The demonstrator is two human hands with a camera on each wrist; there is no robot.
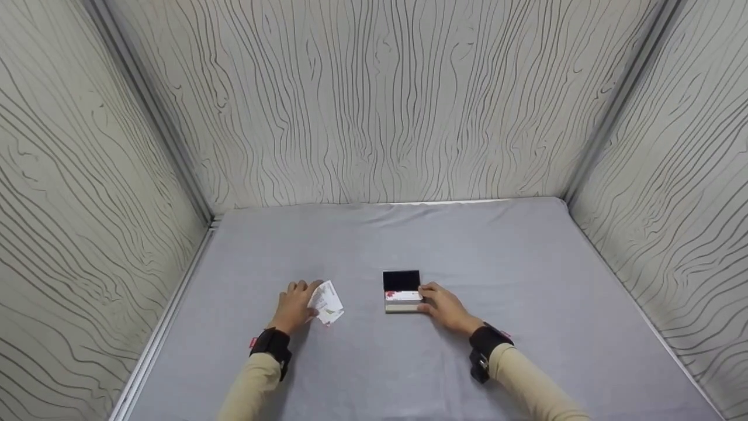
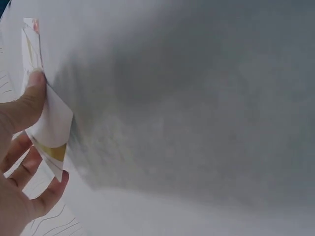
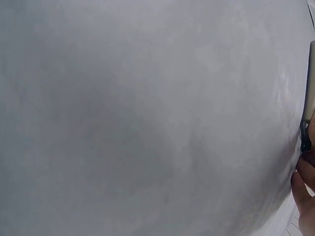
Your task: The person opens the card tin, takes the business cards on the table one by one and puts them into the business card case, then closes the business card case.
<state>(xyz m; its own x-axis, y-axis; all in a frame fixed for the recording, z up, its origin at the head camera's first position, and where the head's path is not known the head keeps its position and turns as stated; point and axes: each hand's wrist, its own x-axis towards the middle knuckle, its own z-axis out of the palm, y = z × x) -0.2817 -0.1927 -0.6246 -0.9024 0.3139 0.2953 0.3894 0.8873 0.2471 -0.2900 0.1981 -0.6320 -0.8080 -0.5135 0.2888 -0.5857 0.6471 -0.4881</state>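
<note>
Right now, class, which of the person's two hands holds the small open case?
The right hand: its thumb and fingers hold the small open case by its right side, whereas the left hand pinches printed white paper.

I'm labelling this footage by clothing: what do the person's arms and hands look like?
The left sleeve and right sleeve are beige, reaching the wrists. The left wristband and right wristband are black, each with a bulky dark unit and a small red tag. The left hand and right hand wear no gloves.
</note>
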